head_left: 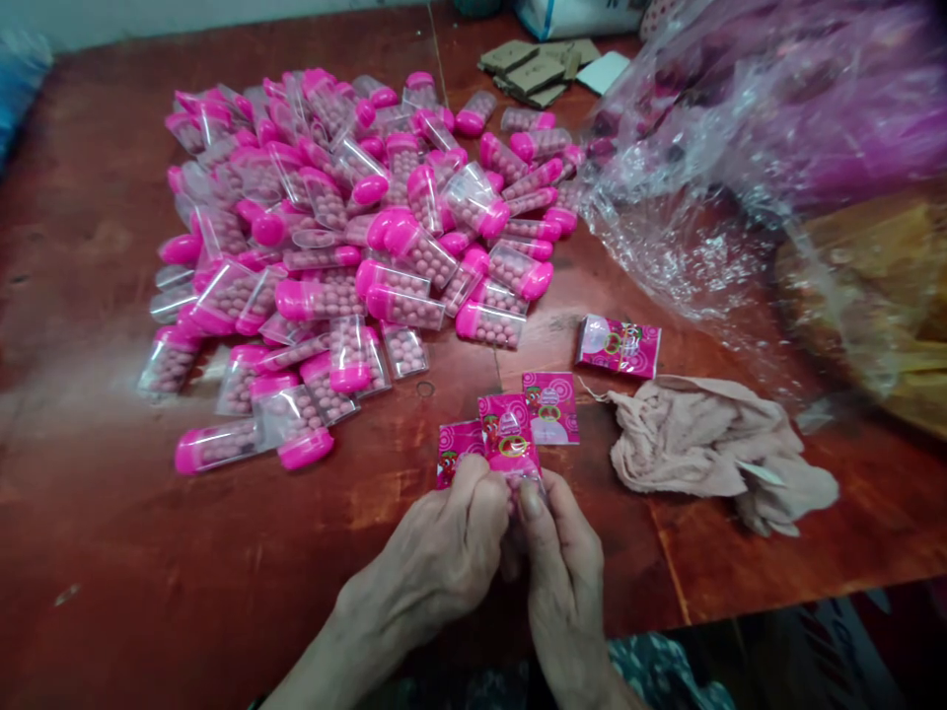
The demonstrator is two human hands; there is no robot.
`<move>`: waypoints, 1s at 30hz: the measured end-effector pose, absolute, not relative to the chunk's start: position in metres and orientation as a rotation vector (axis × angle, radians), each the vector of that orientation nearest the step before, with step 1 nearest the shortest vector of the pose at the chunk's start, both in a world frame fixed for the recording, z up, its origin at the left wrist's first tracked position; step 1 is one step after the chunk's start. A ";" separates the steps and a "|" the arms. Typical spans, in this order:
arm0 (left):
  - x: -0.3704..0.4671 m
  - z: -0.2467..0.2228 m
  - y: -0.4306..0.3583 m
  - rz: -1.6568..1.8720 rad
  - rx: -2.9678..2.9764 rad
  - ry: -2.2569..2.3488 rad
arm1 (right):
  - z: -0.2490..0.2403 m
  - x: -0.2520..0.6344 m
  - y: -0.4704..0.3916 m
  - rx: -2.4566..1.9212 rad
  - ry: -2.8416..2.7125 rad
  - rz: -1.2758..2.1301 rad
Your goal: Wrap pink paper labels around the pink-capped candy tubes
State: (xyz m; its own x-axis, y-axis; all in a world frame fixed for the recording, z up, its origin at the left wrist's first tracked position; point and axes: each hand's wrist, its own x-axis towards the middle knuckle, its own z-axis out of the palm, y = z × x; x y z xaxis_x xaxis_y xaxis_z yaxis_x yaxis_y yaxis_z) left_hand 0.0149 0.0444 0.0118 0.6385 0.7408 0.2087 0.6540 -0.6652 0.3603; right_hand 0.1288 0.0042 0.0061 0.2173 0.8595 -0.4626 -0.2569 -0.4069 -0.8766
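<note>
Both of my hands meet near the front edge of the table, closed around one small candy container (524,485). A shiny pink printed sleeve (510,434) covers its far part. My left hand (451,537) is curled at its left side with bent fingers. My right hand (566,552) pinches it from the right, thumb on top. Pale pink candy balls show faintly between the fingers; the container's near end is hidden. Flat on the table beside the hands lie one printed label (551,419) and another pink label (453,444), partly covered by my left hand.
A large heap of clear candy containers with pink caps (326,217) spreads over the table (96,414). At right are a stack of printed labels (619,347), a crumpled beige cloth (688,434) and clear plastic wrap (666,187). Cardboard pieces (537,74) lie at the back.
</note>
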 end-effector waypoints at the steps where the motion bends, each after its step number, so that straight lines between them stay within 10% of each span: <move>1: 0.015 0.012 0.044 0.535 2.497 1.155 | 0.007 0.129 0.007 -1.456 -0.543 1.402; 13: 0.034 0.029 0.058 0.944 1.361 1.364 | 0.006 0.127 0.010 -1.057 -0.178 1.614; 30: 0.030 0.022 0.060 0.842 1.240 1.424 | -0.003 0.127 0.007 -1.219 -0.260 1.641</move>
State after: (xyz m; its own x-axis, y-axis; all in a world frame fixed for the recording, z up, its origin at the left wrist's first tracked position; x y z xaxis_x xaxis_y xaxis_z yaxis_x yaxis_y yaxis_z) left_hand 0.0297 0.0596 0.0221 0.0548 0.9680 -0.2449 0.2517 0.2240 0.9415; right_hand 0.1268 0.0073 -0.0029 0.0438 0.8125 -0.5814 -0.5927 -0.4473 -0.6698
